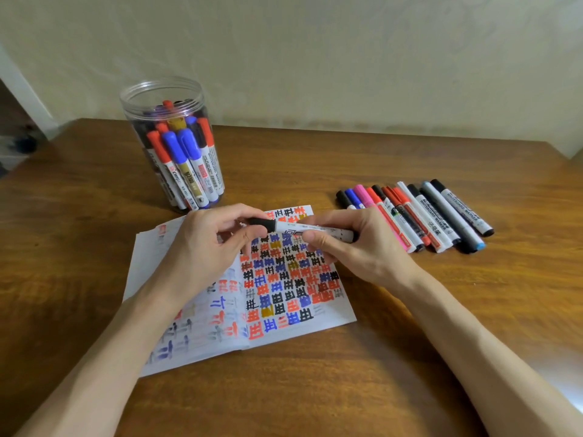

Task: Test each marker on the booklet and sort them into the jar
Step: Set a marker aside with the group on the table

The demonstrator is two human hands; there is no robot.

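A white marker with a black cap (293, 228) lies level above the open booklet (328, 316), held between both hands. My left hand (208, 244) pinches the black cap end; my right hand (350, 244) grips the white barrel. The booklet's right page is covered with red, blue, black and gold test marks. A clear plastic jar (164, 93) stands at the back left, open on top, holding several red, blue, gold and black markers. A row of several loose markers (419, 216) lies on the table to the right of the booklet.
The brown wooden table (315, 389) runs back to a pale wall (315, 52). Its far right corner (558, 149) and left edge are in view. A doorway with a dim floor (19, 140) shows at the far left.
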